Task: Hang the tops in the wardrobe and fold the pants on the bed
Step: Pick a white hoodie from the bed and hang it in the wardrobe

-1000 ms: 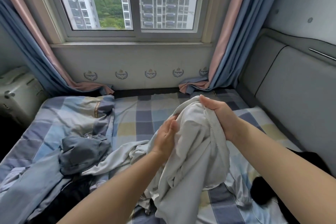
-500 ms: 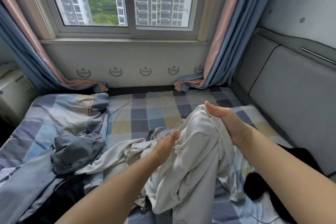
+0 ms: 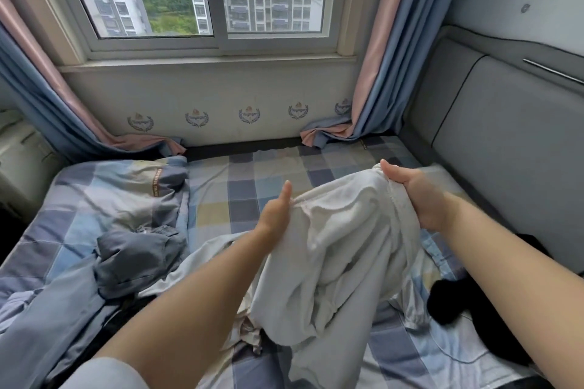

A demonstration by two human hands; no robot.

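Both hands hold white pants (image 3: pixel 341 249) above the middle of the bed (image 3: pixel 240 180). Left hand (image 3: pixel 275 217) grips the waistband's left end, thumb raised; right hand (image 3: pixel 417 196) pinches its right end. Grey top (image 3: pixel 136 259) lies toward the bed's left edge, black garment (image 3: pixel 458 303) by the right edge.

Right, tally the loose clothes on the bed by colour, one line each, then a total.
White or pale grey: 1, the white cotton garment held up by the left hand and right hand.
Grey-blue: 1, the crumpled grey-blue shirt.
Black: 1, the black garment by the right forearm.
Total: 3 that can be told apart.
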